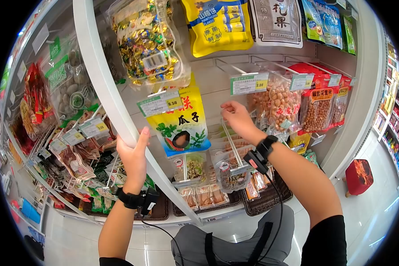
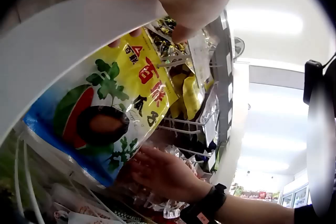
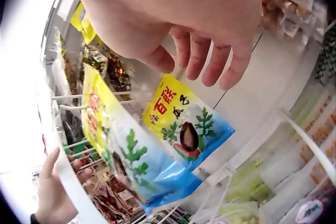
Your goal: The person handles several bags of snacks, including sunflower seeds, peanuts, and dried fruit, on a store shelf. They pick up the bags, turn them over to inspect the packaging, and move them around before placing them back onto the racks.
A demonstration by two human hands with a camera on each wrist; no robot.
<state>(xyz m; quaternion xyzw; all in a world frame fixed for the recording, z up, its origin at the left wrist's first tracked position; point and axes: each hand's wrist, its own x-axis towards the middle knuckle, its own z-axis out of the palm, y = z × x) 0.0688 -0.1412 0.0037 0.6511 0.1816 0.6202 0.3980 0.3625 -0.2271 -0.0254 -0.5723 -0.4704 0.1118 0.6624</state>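
My left hand [image 1: 132, 162] grips the white shelf post [image 1: 103, 80], its thumb on one side and fingers round the other. Just right of the post hangs a yellow and blue bag of melon seeds [image 1: 178, 126], partly covered at the top by a price tag [image 1: 160, 103]. A second bag of the same kind [image 3: 184, 121] hangs behind it in the right wrist view. My right hand [image 1: 240, 117] hovers to the right of the bags with loosely bent fingers and holds nothing. In the left wrist view, its fingertips overlap the front bag's lower edge.
Above hang a big bag of foil-wrapped sweets [image 1: 148, 48] and a yellow hawthorn flakes bag [image 1: 217, 26]. Peanut bags [image 1: 317, 104] hang on hooks at the right. Wicker baskets [image 1: 270, 199] with packets stand at the bottom; a red stool [image 1: 359, 177] is on the floor at right.
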